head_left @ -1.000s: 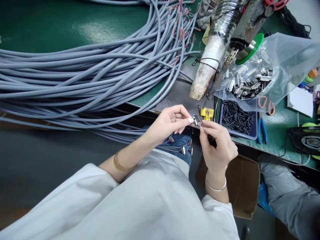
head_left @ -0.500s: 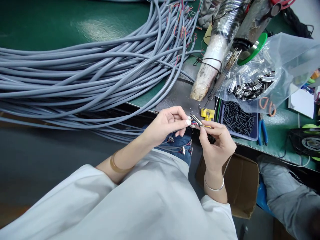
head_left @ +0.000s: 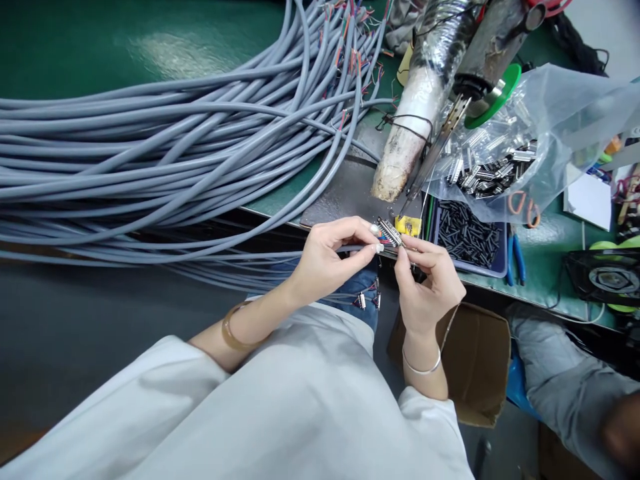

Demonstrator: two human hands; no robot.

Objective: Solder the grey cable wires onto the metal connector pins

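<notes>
In front of my lap, my left hand pinches a grey cable near its end, where thin coloured wires show. Those wires meet a metal multi-pin connector, tilted with its row of pins showing. My right hand grips the connector's right end between thumb and fingers. Just beyond it is a yellow block under the soldering iron, whose tip points down toward it. Below my hands, other cable ends with connectors lie over my jeans.
A thick bundle of grey cables covers the left bench. To the right are a plastic bag of connectors, a bin of black sleeves, blue-handled pliers and a fan. A cardboard box stands below; another person's sleeve is nearby.
The left fingers have shifted down onto the cable, bringing it level behind the connector. More of the connector's pins face up now. The whole view has slid slightly.
</notes>
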